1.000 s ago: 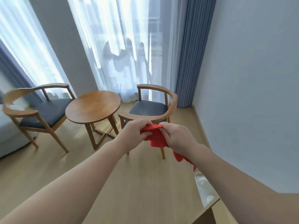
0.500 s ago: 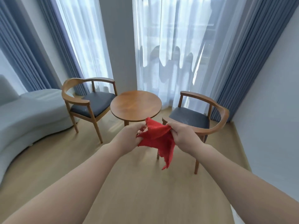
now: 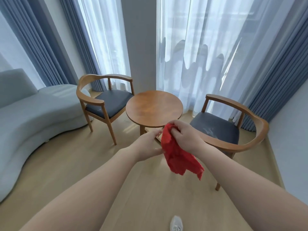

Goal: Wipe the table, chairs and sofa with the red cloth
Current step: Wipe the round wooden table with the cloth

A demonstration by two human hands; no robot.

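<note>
The right hand (image 3: pixel 185 137) is bunching the top of the cloth (image 3: pixel 178 157) in curled fingers and letting the rest hang free toward 5 o'clock, probably gathering it into a pad for wiping. The left hand (image 3: pixel 148 145) is lying at the cloth's 9 o'clock edge with fingers loosely straight, seemingly only touching it (steadying, not gripping). The table (image 3: pixel 154 108) is standing at 12 o'clock just beyond the hands, flanked by the left chair (image 3: pixel 106 104) at 10, the right chair (image 3: pixel 216 129) at 2 and the sofa (image 3: pixel 33 110) at 9.
</note>
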